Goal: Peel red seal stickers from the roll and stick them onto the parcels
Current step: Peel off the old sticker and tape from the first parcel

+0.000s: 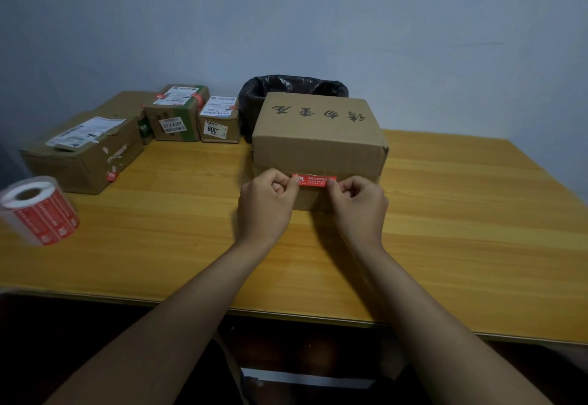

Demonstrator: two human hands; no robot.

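**Red seal held level at the box seam**

Nearest, both forearms reach over the wooden table [445, 213] to the front face of the large cardboard box [318, 137]. Between them the red seal sticker [314, 180] lies with its long axis horizontal, running left to right along the seam on that face. The left hand [267, 204] pinches its left end between thumb and forefinger, and the right hand [361, 205] pinches its right end the same way, other fingers curled. Each hand sits just below its own end, so pressing forward against the cardboard looks like the coming move; whether the strip already touches the face I cannot tell.

Off to the left the sticker roll [38, 210] rests on its side. Farther back stand smaller parcels [191, 118], some already bearing red seals, and a black-lined bin [286, 86] behind the box.
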